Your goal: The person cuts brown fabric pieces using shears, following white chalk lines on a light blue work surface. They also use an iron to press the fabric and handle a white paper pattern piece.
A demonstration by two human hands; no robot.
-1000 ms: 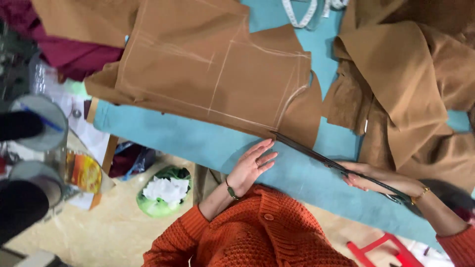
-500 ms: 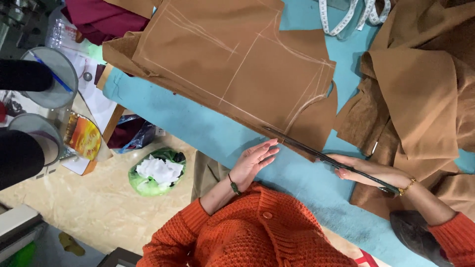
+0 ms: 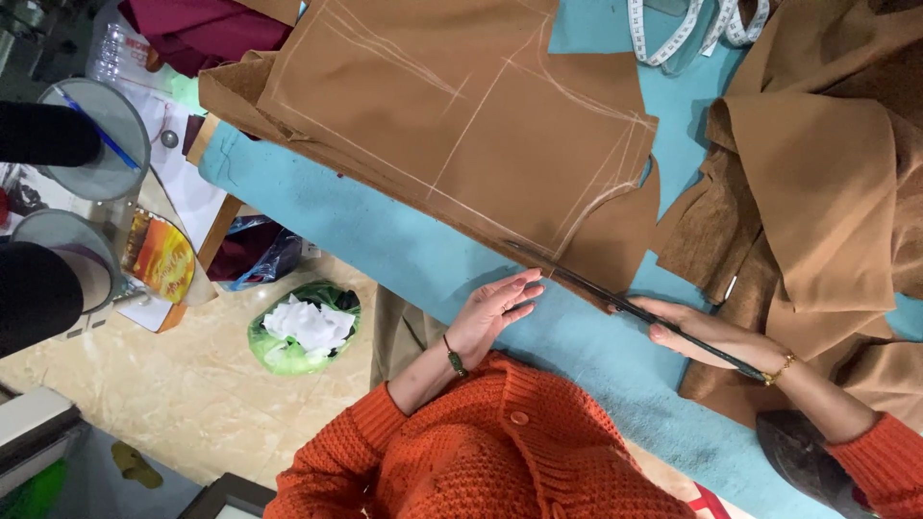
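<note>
A person in an orange knitted cardigan point(image 3: 500, 452) leans over a desk point(image 3: 385, 240) covered in teal cloth. The left hand point(image 3: 495, 309) lies flat, fingers spread narrowly, pressing the near edge of a brown fabric piece point(image 3: 461, 125) marked with chalk lines. The right hand point(image 3: 716, 336) grips long dark scissors point(image 3: 635, 309), whose blades meet the fabric's near edge just right of the left hand. More brown fabric point(image 3: 817, 192) is heaped at the right. A white measuring tape point(image 3: 683, 29) lies at the far edge.
</note>
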